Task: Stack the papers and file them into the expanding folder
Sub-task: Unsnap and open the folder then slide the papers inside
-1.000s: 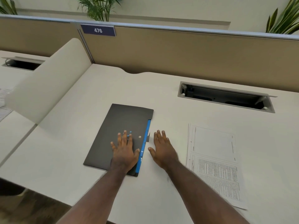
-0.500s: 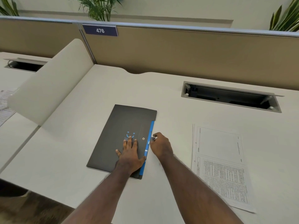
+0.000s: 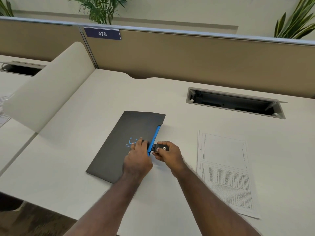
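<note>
Black snap strap (image 3: 161,148) is being pinched in the right hand (image 3: 167,155), pulling away rightward from the expanding folder (image 3: 127,145); left hand (image 3: 138,158) is pressing flat on it; papers (image 3: 225,172) are lying nearer the right.

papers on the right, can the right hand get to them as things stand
Probably yes, once it lets go. The right hand is pinching the folder's strap, so it is busy, but the papers lie flat just beside it with only bare desk between.

Folder (image 3: 119,147): logo part-hidden by left hand (image 3: 138,159). Papers (image 3: 226,174): print too small to read. Far-left sheet (image 3: 2,109): cut by edge.
</note>
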`<state>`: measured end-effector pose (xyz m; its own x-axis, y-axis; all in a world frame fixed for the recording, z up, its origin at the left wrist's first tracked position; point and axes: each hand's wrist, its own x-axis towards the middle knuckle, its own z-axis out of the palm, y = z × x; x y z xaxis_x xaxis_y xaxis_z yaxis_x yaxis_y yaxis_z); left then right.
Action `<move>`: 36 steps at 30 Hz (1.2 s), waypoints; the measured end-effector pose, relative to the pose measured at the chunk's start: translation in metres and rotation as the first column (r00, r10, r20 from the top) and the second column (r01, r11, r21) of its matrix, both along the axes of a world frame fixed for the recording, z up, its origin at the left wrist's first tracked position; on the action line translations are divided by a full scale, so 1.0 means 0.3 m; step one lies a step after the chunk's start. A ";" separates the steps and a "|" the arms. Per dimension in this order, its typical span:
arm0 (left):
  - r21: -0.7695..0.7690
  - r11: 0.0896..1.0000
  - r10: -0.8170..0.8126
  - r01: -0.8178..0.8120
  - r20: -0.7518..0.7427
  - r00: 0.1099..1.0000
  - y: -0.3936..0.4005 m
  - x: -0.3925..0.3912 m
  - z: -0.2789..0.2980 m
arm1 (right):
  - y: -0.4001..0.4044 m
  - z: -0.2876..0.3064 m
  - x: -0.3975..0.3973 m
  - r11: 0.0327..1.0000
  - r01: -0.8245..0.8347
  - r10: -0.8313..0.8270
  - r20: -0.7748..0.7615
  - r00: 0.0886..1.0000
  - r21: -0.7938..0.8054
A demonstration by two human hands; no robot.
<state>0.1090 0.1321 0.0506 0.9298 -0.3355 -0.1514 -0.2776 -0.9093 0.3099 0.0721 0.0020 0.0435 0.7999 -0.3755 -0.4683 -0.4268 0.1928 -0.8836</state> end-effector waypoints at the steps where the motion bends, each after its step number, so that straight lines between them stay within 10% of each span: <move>1: -0.016 1.000 0.017 -0.017 0.023 1.000 -0.013 -0.001 0.025 | -0.005 0.020 -0.011 1.000 0.009 -0.009 0.019 1.000 0.018; 21: -0.215 0.974 0.103 -0.072 0.137 0.985 -0.129 0.052 0.446 | -0.295 0.364 -0.183 0.992 0.126 -0.123 0.239 0.963 0.003; 36: -0.287 0.947 0.095 -0.147 -0.185 0.978 -0.101 0.096 0.414 | -0.439 0.419 -0.275 0.959 0.181 -0.129 0.233 0.964 -0.218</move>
<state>0.1378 0.1017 0.1749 0.9361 -0.2756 -0.2184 -0.0923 -0.7919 0.6037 -0.0104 -0.1298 0.1693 0.7944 -0.5816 -0.1753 -0.2034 0.0173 -0.9789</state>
